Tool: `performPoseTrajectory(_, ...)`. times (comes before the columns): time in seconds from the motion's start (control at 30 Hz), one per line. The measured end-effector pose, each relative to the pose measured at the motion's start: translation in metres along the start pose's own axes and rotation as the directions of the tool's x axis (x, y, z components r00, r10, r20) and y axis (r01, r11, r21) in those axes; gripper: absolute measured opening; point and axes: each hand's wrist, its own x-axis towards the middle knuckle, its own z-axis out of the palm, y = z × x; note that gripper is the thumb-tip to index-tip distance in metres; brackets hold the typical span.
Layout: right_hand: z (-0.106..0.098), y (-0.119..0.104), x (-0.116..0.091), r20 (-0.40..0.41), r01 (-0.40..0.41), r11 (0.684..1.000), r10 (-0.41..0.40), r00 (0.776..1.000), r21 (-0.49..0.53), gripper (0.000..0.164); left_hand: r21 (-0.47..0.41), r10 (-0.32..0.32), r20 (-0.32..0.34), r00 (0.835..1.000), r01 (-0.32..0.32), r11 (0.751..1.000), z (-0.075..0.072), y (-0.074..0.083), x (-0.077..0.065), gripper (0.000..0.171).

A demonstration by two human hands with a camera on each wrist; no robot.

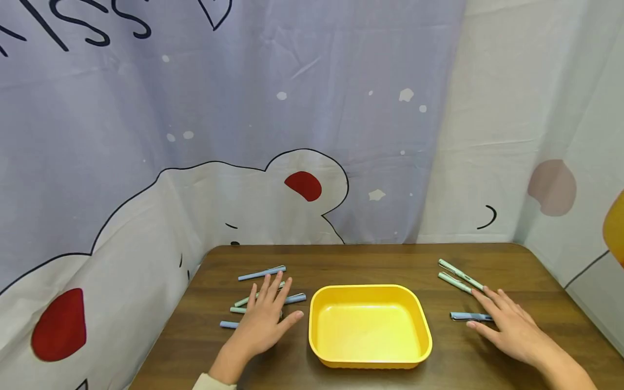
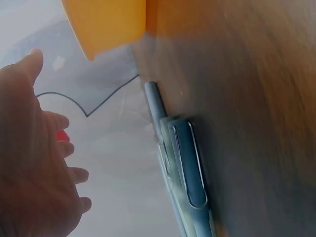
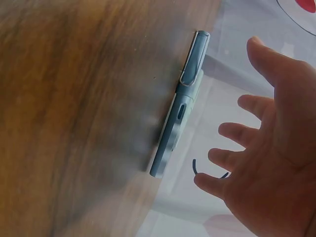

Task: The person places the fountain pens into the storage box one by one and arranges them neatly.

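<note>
Fingers spread, my left hand (image 1: 264, 320) hovers over several pens on the left of the table, partly hiding them. Among these are a blue pen (image 1: 261, 273) at the back and a green pen (image 1: 238, 310). In the left wrist view, a blue pen (image 2: 190, 163) with a wire clip lies beside the hand, apart from it. My right hand (image 1: 518, 328), also spread, is above a blue pen (image 1: 469, 316) whose far end it covers. Two light green pens (image 1: 460, 273) lie just beyond its fingertips. Neither hand holds anything.
Between the hands stands a yellow rectangular tray (image 1: 370, 364) with nothing in it. The brown wooden table (image 1: 370, 265) has rounded back corners. A printed curtain (image 1: 380, 135) hangs right behind the table and along its sides.
</note>
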Motion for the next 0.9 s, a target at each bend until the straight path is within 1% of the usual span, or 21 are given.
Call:
performPoseTrajectory(0.13, 0.001, 0.001, 0.000, -0.001, 0.014, 0.999, -0.014, 1.000, -0.030, 0.077, -0.020, 0.014, -0.009, 1.000, -0.015, 1.000, 0.001, 0.005, -0.001, 0.083)
performPoseTrajectory(0.3, 0.004, 0.003, 0.000, 0.022, 0.014, 0.999, -0.013, 1.000, -0.053, 0.076, -0.024, 0.030, -0.026, 0.999, -0.031, 0.999, 0.003, 0.010, -0.001, 0.082)
performPoseTrajectory(0.47, 0.005, 0.002, -0.001, 0.040, 0.016, 0.998, -0.014, 0.999, -0.053, 0.073, -0.030, 0.045, -0.017, 0.999, -0.046, 0.999, 0.005, 0.017, -0.001, 0.080)
performPoseTrajectory(0.7, 0.007, 0.001, -0.002, 0.021, 0.070, 0.996, -0.069, 0.997, -0.060, 0.067, -0.061, 0.069, 0.020, 0.997, -0.068, 0.996, 0.008, 0.028, -0.004, 0.080)
performPoseTrajectory(0.77, 0.008, 0.001, -0.003, 0.012, 0.083, 0.995, -0.082, 0.997, -0.063, 0.066, -0.064, 0.076, 0.024, 0.997, -0.074, 0.995, 0.009, 0.031, -0.005, 0.080)
performPoseTrajectory(0.9, 0.008, 0.001, -0.003, 0.003, 0.096, 0.992, -0.096, 0.995, -0.077, 0.063, -0.064, 0.108, 0.017, 0.994, -0.107, 0.992, 0.012, 0.035, -0.005, 0.081)
